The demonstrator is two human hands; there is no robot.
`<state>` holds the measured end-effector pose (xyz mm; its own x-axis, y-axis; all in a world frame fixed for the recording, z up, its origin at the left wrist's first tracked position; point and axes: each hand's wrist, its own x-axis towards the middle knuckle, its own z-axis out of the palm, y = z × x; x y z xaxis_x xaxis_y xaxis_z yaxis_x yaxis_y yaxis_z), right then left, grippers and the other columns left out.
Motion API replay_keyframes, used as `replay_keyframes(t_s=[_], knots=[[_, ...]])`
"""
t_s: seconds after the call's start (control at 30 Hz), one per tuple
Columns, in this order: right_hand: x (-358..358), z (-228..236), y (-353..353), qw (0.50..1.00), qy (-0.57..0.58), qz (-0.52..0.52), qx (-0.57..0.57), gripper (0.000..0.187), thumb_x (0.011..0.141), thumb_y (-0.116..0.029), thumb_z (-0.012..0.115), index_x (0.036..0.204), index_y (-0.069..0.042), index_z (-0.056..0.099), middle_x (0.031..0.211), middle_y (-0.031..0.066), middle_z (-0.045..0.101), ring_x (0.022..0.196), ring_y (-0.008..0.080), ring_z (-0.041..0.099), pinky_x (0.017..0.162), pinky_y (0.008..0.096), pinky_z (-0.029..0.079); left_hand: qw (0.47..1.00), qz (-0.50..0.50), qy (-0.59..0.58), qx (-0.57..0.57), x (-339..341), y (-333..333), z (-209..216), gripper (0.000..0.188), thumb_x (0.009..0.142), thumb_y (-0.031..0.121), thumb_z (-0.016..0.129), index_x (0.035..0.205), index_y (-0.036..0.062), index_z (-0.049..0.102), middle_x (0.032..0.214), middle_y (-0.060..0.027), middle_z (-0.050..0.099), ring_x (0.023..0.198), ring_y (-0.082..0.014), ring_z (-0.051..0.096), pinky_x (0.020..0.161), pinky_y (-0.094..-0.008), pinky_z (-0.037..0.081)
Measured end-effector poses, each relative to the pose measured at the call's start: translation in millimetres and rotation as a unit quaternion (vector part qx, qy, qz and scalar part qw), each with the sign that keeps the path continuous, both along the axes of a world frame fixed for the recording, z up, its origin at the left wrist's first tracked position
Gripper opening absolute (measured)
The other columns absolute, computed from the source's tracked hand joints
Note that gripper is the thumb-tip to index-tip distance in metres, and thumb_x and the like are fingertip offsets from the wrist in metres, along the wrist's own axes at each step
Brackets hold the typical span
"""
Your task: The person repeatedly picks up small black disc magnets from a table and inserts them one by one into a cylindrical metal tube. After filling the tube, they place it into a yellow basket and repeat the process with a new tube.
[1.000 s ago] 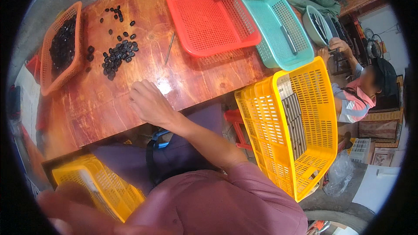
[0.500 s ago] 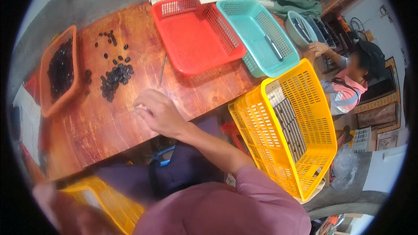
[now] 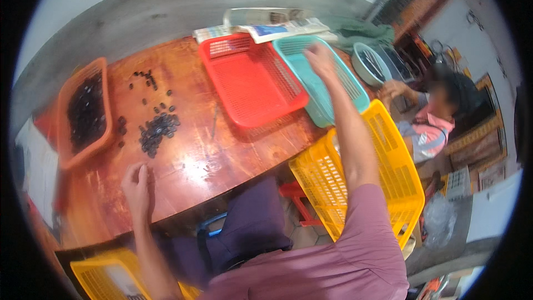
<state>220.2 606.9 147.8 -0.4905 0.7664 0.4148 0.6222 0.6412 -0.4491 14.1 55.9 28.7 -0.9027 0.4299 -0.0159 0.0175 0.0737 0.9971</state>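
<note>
My right hand (image 3: 320,56) is stretched far out over the teal plastic basket (image 3: 355,91) at the back right of the wooden table (image 3: 222,155). It is blurred, so its fingers and anything in them are unclear. My left hand (image 3: 136,187) lies flat on the table's near edge, fingers apart, holding nothing. A loose pile of small dark pieces (image 3: 158,128) lies a little beyond the left hand. More of them fill the orange basket (image 3: 66,150) at the far left. An empty red basket (image 3: 250,80) sits beside the teal one.
A big yellow basket (image 3: 388,189) stands off the table's right end, under my right arm. Another yellow basket (image 3: 105,278) is at my lower left. A thin stick (image 3: 214,122) lies on the table and folded papers (image 3: 277,22) at the back. Another person (image 3: 438,116) sits at the right.
My right hand has left the near table surface and reached up and right to the teal basket. My left hand has come up onto the table's near edge. The view has tilted.
</note>
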Motion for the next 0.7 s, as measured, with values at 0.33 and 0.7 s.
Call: replay_keyframes(t_s=[0.33, 0.7], knots=[[223.5, -125.6, 183.7, 0.897, -0.411, -0.143, -0.083, 0.049, 0.082, -0.034, 0.065, 0.116, 0.001, 0.070, 0.123, 0.0261, 0.067, 0.114, 0.0428, 0.064, 0.096, 0.0509, 0.052, 0.981, -0.028, 0.179, -0.074, -11.8, 12.1, -4.4, 0.019, 0.093, 0.015, 0.066, 0.093, -0.0032, 0.072, 0.088, -0.0129, 0.070, 0.082, -0.0208, 0.067, 0.075, -0.0328, 0.051], [159.8, -109.5, 148.0, 0.922, -0.309, -0.213, -0.091, 0.052, 0.077, -0.018, 0.074, 0.120, 0.009, 0.061, 0.104, 0.0293, 0.070, 0.100, 0.0418, 0.070, 0.089, 0.0501, 0.056, 0.986, -0.011, 0.147, -0.082, -7.3, 2.3, -4.5, 0.021, 0.094, 0.018, 0.067, 0.097, -0.0021, 0.073, 0.088, -0.0110, 0.070, 0.078, -0.0186, 0.065, 0.072, -0.0320, 0.050]])
